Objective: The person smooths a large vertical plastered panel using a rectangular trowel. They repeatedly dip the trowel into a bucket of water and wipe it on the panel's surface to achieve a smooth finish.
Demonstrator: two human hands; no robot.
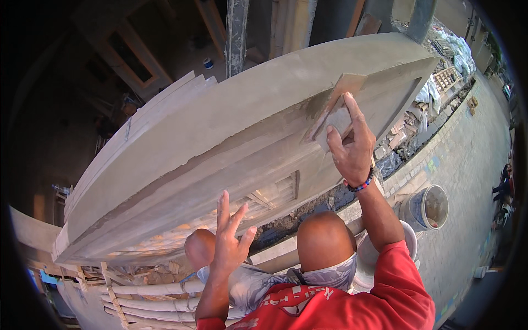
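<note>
The right hand (352,148) presses a flat plastering float (336,107) against the sloped face of the rendered cornice moulding (220,132). The fingers (355,113) are extended and laid flat over the lower part of the blade, slightly spread, holding it to the wet grey render; no pinch is visible.

The float's long axis runs diagonally, from lower left near the palm to upper right toward the moulding's top edge. It crosses the moulding's own long axis, which runs from lower left to upper right across the view at a shallower slope. The float lies directly under and beyond the right fingertips.

The left hand (228,239) is raised in the air below the moulding, fingers spread and empty, well apart from the float. The right hand is therefore the only one in contact.

A bucket (426,208) stands near the right elbow, below the working position.

Hidden or unclear: the float's handle, if any, is covered by the palm. The lower underside of the moulding is in shadow. The bucket's contents cannot be made out.
</note>
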